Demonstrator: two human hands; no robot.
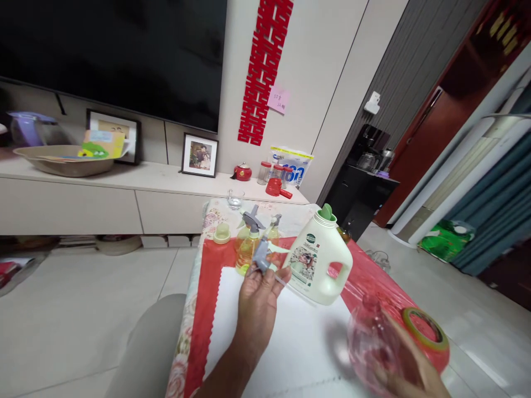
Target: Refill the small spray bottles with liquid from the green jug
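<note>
Over the white sheet (307, 337), my left hand (259, 298) pinches a grey trigger spray head (261, 255), whose thin tube slants down to the right. At the lower right, my right hand (409, 365) wraps round a clear pink bottle (371, 345) with an open neck; both are smeared by motion. Behind my left hand stand several spray bottles, among them one with yellow liquid (246, 251). A large pale green detergent jug (319, 260) with a green spout stands upright between my hands, further back. A pale green cap (221, 233) rests to the left.
A roll of tape (423, 326) lies at the table's right edge on the red covering (209, 301). A glass cup (235, 199) stands at the back. Beyond is a cabinet with a red teapot (243, 172), jars and a framed photo (199, 155). A grey seat (155, 342) is at left.
</note>
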